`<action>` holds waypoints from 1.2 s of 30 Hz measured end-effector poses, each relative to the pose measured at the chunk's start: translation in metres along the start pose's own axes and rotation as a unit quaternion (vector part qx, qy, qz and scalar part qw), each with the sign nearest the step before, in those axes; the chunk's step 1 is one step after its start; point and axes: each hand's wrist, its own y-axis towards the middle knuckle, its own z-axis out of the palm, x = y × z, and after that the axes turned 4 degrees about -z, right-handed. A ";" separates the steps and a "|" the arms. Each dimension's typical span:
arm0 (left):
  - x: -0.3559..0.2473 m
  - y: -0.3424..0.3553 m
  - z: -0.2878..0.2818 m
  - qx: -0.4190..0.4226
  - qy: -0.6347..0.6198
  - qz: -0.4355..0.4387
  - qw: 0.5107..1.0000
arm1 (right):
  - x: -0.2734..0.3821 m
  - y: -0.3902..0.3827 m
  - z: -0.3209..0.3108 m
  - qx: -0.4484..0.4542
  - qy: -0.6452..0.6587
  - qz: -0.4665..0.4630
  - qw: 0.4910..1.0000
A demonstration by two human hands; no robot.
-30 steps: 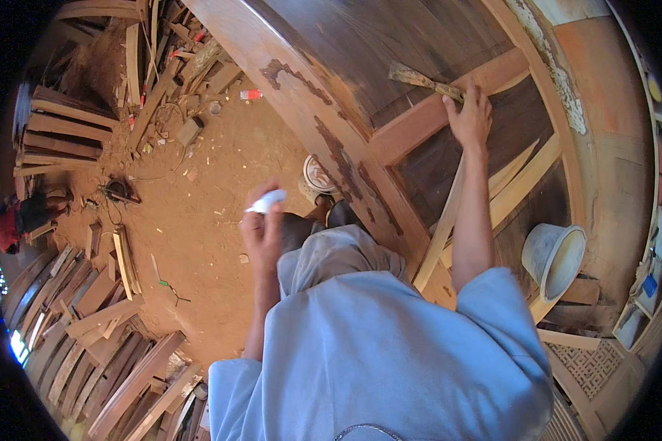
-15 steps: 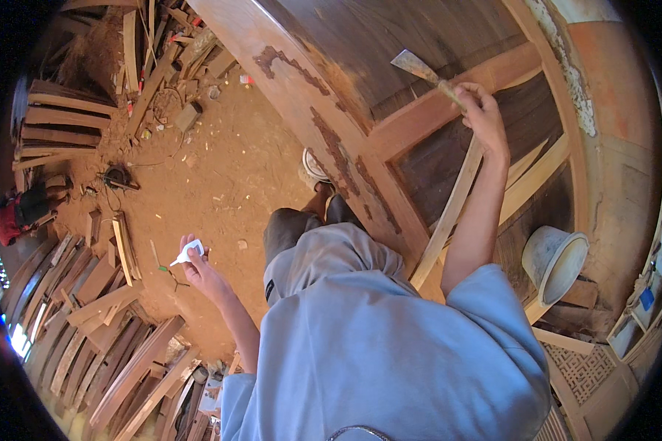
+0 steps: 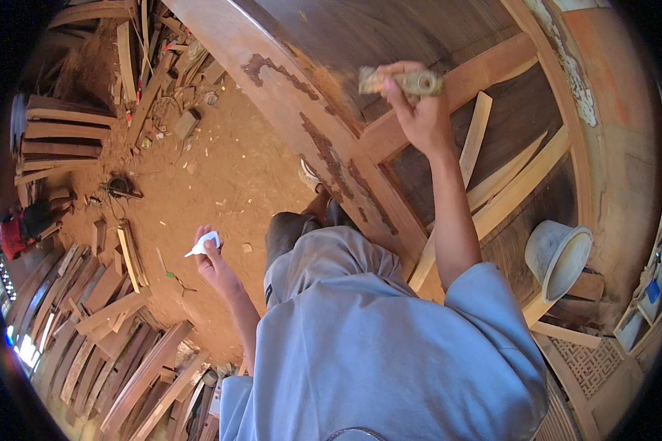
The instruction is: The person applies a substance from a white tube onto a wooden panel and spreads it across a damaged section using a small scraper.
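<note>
"The sandy floor (image 3: 213, 176) is littered. What's risky nearest?"

"The left hand (image 3: 215, 266) pinches a white nozzled bottle (image 3: 204, 244) above it; squeezing hard could spill some."

"And the right hand (image 3: 421, 119)?"

"It grasps a worn flat tool (image 3: 428, 83) over the wooden panel (image 3: 390, 37); a slip might gouge it. Beyond, a careless swing could knock the loose strip (image 3: 477, 132)."

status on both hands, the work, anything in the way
Left grip: shut on white nozzled bottle. Right grip: holding blurred tool over wooden panel. Possibly in the way: loose wood strips by right forearm; bucket farther right.
</note>
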 end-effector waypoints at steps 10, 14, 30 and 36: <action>0.004 -0.010 0.022 0.059 0.001 0.001 0.998 | 0.027 -0.037 0.002 0.070 -0.002 0.047 0.996; -0.002 -0.012 0.029 0.064 0.005 -0.001 0.998 | 0.028 -0.042 0.009 0.089 -0.018 0.027 0.996; 0.001 -0.004 0.029 0.070 0.011 0.008 0.997 | 0.031 -0.049 0.010 0.104 -0.015 0.035 0.994; 0.004 -0.004 0.031 0.066 -0.020 -0.002 0.998 | 0.032 -0.049 0.015 0.090 0.017 0.057 0.994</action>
